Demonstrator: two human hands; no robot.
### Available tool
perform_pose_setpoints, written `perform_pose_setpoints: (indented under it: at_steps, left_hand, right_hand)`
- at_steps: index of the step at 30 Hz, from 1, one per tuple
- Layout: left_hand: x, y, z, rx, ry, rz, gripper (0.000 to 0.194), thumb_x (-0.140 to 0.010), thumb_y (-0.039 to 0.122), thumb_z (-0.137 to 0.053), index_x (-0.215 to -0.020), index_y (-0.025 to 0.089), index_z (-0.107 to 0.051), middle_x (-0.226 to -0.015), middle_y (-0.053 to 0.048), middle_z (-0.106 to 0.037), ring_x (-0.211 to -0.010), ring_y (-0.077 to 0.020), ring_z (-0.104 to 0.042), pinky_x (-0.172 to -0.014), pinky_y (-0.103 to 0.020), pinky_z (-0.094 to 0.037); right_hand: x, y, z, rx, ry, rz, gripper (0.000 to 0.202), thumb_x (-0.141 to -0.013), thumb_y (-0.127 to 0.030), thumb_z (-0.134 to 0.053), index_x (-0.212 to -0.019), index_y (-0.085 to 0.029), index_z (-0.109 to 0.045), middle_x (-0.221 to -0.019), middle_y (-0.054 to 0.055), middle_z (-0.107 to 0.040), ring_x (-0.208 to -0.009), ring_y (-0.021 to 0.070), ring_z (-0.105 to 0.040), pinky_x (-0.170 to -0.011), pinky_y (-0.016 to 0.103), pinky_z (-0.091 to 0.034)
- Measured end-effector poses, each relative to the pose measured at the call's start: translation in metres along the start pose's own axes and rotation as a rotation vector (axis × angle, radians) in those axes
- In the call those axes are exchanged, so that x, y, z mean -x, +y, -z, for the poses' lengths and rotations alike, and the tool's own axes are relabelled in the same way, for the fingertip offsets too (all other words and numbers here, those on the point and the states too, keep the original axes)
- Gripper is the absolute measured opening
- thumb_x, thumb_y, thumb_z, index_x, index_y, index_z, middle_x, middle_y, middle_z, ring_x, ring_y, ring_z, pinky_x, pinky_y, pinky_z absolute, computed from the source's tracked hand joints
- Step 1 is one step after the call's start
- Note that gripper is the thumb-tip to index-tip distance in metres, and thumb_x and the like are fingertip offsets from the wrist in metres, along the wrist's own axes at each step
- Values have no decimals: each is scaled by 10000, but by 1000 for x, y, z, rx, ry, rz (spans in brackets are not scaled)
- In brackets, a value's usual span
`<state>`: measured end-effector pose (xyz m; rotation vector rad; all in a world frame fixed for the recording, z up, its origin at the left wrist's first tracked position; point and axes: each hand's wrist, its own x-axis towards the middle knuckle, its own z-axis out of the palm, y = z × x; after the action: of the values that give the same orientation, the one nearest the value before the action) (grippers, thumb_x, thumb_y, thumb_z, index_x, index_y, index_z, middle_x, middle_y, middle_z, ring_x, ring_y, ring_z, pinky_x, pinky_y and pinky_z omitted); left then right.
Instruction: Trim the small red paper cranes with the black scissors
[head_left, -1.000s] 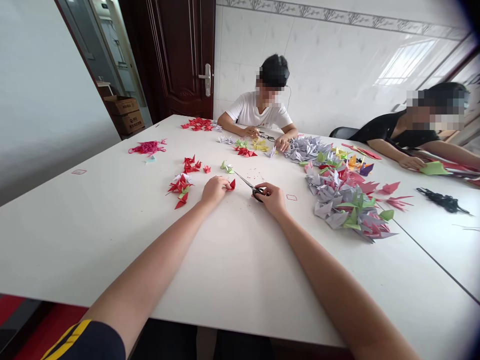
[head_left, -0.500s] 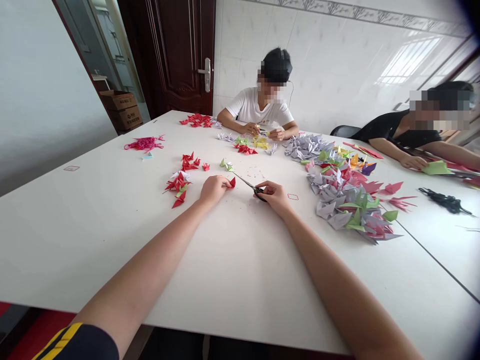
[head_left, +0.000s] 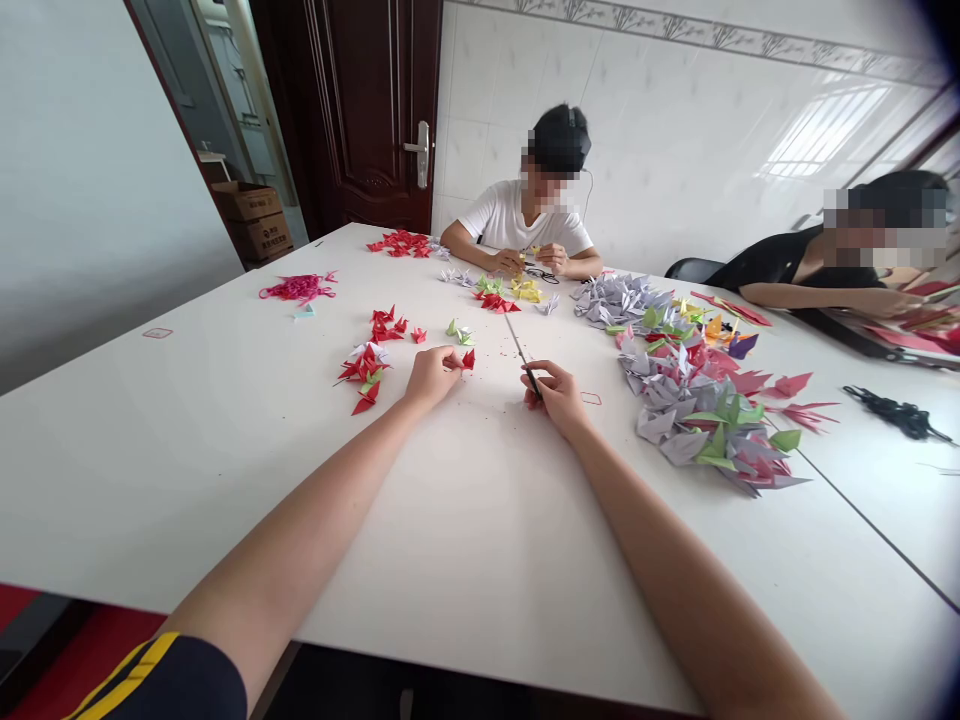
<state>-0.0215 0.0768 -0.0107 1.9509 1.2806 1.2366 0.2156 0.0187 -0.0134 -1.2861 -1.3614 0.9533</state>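
My left hand [head_left: 435,374] pinches a small red paper crane [head_left: 469,360] just above the white table [head_left: 450,540]. In my right hand [head_left: 559,392] is a pair of scissors [head_left: 519,347] with dark handles; the blades look closed and point away from me. A gap separates the blades from the red crane. Beyond my left hand lies a green-and-white paper crane [head_left: 460,331]. Left of that hand are a cluster of red cranes [head_left: 388,326] and another of red, white and green ones [head_left: 366,365]. Tiny paper scraps are scattered between my hands.
A big heap of grey, red and green cranes [head_left: 697,400] spreads on the right, near a black cord bundle [head_left: 900,412]. Pink string [head_left: 298,287] lies at left. One person [head_left: 517,215] works opposite with yellow paper; another person [head_left: 780,265] sits at right.
My right hand has turned the scissors so the blades point forward, away from the red crane. My left hand keeps its pinch. The view has shifted slightly, and the person at right has drawn a hand back.
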Motion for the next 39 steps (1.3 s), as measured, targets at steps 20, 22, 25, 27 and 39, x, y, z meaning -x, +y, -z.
perform_pose_setpoints:
  at_steps: [20, 22, 25, 27, 39]
  left_hand:
    - [3, 6, 5, 76, 6, 137, 95, -647, 98, -584, -653, 190, -564, -693, 7, -660, -699, -163, -652, -615, -245, -436]
    - [2, 4, 4, 82, 28, 128, 91, -643, 105, -588, -652, 190, -558, -742, 4, -675, -700, -161, -655, -629, -250, -443]
    - [1, 1, 4, 95, 58, 133, 85, -642, 115, -584, -639, 191, -545, -751, 3, -665, -701, -163, -657, -633, -254, -450]
    - [1, 0, 4, 102, 59, 141, 83, -638, 116, -574, -626, 190, -537, -738, 4, -654, -694, -163, -654, -626, -253, -447]
    - [0, -3, 2, 135, 56, 135, 106, -631, 107, -551, -587, 191, -503, -617, 20, -605, -644, -155, -636, -586, -247, -405]
  right_hand:
    - [7, -1, -10, 406, 343, 240, 372, -745, -562, -726, -846, -246, -559, -540, -72, -426, -521, 118, -332, -536, 257, -290]
    - [5, 1, -11, 429, 330, 259, 382, -739, -582, -724, -873, -247, -598, -569, -58, -462, -542, 127, -363, -551, 261, -314]
    - [4, 2, -11, 431, 288, 253, 452, -732, -621, -724, -972, -256, -606, -606, -44, -533, -552, 141, -419, -566, 267, -352]
    - [4, 1, -11, 396, 265, 221, 521, -710, -638, -742, -1020, -263, -555, -628, -44, -577, -539, 146, -456, -566, 271, -371]
    - [2, 5, -13, 379, 178, 222, 555, -652, -663, -784, -793, -252, -440, -582, -59, -495, -539, 131, -361, -509, 255, -297]
